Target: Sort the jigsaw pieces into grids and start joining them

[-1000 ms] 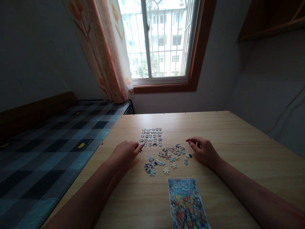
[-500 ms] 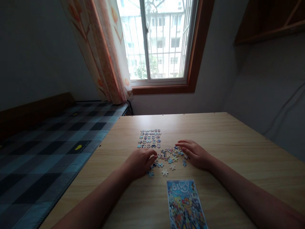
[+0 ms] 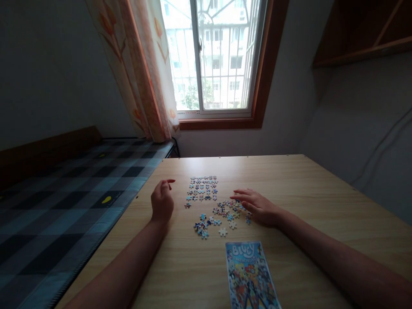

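My left hand (image 3: 162, 201) is raised over the table's left part, index finger stretched out and the other fingers curled, with no puzzle piece visible in it. To its right lies a lone puzzle piece (image 3: 187, 205), below neat rows of puzzle pieces (image 3: 202, 187). My right hand (image 3: 257, 207) is spread palm down, its fingers extended at the upper right edge of a loose pile of puzzle pieces (image 3: 227, 209) and partly covering it. Bluish pieces (image 3: 202, 227) form a smaller heap left of that pile. A pale piece (image 3: 222, 232) sits at the front.
A picture card reading "Bluey" (image 3: 251, 274) lies near the front of the wooden table (image 3: 309, 189). Along the left side is a bed with a checked cover (image 3: 106, 180). Behind are a curtain (image 3: 135, 73) and a barred window; a wooden shelf (image 3: 363, 56) hangs at upper right.
My left hand has moved left and back, away from the pieces, uncovering the bluish heap. A lone piece now shows below the rows. My right hand has shifted slightly left.
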Demonstrator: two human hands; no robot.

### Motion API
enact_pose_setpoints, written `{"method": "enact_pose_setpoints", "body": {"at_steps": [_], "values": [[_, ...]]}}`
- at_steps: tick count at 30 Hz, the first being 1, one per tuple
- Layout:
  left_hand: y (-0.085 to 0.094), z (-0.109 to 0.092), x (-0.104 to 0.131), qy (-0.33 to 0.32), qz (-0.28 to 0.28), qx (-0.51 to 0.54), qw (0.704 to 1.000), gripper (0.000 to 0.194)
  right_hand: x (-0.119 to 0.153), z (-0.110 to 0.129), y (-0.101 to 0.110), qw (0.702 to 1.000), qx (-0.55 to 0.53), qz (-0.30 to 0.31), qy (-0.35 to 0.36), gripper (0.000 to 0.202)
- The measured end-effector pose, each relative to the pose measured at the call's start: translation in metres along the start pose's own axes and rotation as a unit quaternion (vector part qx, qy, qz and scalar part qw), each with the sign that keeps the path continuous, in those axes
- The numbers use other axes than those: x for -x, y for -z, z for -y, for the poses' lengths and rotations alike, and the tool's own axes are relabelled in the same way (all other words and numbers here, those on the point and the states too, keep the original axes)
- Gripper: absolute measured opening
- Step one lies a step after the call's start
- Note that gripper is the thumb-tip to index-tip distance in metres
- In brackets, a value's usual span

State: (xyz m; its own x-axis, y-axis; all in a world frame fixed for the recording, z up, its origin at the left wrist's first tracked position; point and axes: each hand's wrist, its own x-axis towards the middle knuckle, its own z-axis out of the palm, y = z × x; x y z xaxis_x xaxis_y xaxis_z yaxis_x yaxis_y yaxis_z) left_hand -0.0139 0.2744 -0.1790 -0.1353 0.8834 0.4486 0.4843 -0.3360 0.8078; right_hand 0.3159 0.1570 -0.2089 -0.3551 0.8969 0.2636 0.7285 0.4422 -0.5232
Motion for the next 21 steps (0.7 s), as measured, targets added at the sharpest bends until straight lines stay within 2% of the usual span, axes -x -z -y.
{"method": "enact_pose_setpoints", "body": {"at_steps": [1, 3, 6, 10, 12, 15, 18, 21], "values": [[-0.002, 0.007, -0.005, 0.040, -0.050, 0.036, 0.997, 0.045, -0.004, -0.001, 0.000, 1.000, 0.001, 0.010, -0.003, 0.063], [-0.007, 0.018, -0.013, 0.092, -0.087, 0.085, 0.988, 0.043, -0.013, -0.003, -0.001, 1.000, 0.003, 0.029, -0.005, 0.064], [-0.012, 0.026, -0.017, 0.096, -0.087, 0.095, 0.987, 0.038, -0.024, -0.005, -0.003, 0.999, 0.005, 0.048, -0.003, 0.066], [-0.012, 0.026, -0.016, 0.087, -0.069, 0.081, 0.991, 0.034, -0.031, -0.008, -0.007, 0.999, 0.004, 0.052, -0.006, 0.068], [-0.012, 0.025, -0.016, 0.091, -0.063, 0.076, 0.991, 0.034, -0.034, -0.013, -0.011, 0.999, 0.004, 0.035, -0.022, 0.069], [-0.012, 0.025, -0.017, 0.097, -0.053, 0.063, 0.992, 0.034, -0.042, -0.030, -0.013, 0.996, 0.010, -0.030, -0.088, 0.067], [-0.012, 0.026, -0.018, 0.099, -0.050, 0.052, 0.993, 0.036, -0.055, -0.053, -0.008, 0.980, 0.034, -0.098, -0.170, 0.057], [-0.012, 0.029, -0.020, 0.099, -0.050, 0.040, 0.993, 0.037, -0.067, -0.075, 0.001, 0.972, 0.044, -0.117, -0.197, 0.043]]}}
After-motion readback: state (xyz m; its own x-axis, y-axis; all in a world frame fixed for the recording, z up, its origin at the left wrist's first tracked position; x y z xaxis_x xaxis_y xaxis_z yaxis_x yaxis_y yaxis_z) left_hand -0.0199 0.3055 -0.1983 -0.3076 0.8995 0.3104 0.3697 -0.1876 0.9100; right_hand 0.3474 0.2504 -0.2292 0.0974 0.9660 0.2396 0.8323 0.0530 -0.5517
